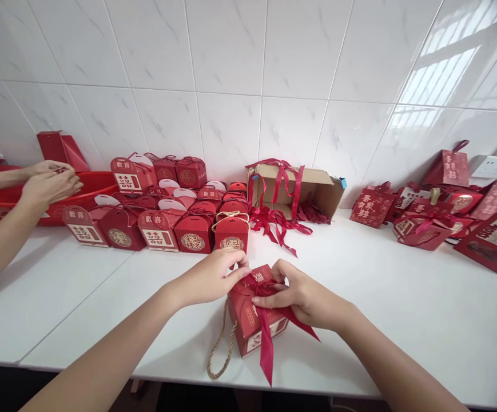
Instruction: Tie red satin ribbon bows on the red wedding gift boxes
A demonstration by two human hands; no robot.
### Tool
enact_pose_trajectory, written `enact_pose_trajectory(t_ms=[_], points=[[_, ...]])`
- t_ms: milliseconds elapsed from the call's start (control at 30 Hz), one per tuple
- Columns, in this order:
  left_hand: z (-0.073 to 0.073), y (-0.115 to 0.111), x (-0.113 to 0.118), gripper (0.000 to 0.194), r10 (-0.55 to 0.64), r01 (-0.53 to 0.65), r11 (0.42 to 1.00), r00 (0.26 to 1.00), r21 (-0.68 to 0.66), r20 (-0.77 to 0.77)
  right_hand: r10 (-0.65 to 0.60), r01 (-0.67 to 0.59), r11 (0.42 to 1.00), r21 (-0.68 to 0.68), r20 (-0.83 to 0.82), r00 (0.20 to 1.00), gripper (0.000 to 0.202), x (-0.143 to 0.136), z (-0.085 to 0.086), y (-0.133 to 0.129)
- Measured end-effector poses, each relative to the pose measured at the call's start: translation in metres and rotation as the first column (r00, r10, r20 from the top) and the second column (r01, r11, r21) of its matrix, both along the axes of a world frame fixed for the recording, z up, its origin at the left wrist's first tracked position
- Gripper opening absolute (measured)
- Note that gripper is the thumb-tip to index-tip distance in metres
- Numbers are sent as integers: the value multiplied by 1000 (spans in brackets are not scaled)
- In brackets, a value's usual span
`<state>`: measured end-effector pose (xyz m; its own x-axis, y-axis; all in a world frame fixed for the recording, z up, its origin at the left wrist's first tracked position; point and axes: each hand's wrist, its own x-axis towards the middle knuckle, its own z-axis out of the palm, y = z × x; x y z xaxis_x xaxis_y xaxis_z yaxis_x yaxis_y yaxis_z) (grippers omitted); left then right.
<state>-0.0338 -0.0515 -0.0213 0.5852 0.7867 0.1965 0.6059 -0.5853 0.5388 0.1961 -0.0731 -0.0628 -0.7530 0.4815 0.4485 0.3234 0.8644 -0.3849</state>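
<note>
In front of me on the table lies a red gift box with white and gold print. A dark red ribbon is tied in a bow across its top, its two tails hanging over the near side. My left hand pinches the ribbon at the bow's left side with thumb and fingertips. From the right, my right hand has its thumb and fingers closed around the bow's other side. A twisted rope handle hangs from the box's left side onto the table. My fingers partly hide the knot.
Rows of finished-looking red boxes stand behind to the left. An open cardboard carton has loose ribbons draped over and spilling out. More red boxes stand at the right. Another person's hands work over a red basin.
</note>
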Motion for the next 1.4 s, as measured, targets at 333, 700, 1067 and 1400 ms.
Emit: enact_pose_trajectory(t_ms=[333, 700, 1067, 1400], points=[[-1, -3, 2, 17, -41, 59, 985, 993, -160, 115, 50, -52, 998, -32, -76, 996, 37, -1, -3, 2], [10, -5, -3, 13, -124, 105, 984, 983, -142, -138, 73, -77, 997, -26, -135, 988, 37, -1, -5, 4], [-2, 4, 1, 16, -249, 239, 951, 968, -195, -23, 78, -85, 995, -43, -147, 986, 43, 1, -8, 4], [-9, 11, 3, 24, -174, 178, 983, 980, -40, 94, 76, -82, 996, -35, -147, 986, 36, 1, -8, 4]])
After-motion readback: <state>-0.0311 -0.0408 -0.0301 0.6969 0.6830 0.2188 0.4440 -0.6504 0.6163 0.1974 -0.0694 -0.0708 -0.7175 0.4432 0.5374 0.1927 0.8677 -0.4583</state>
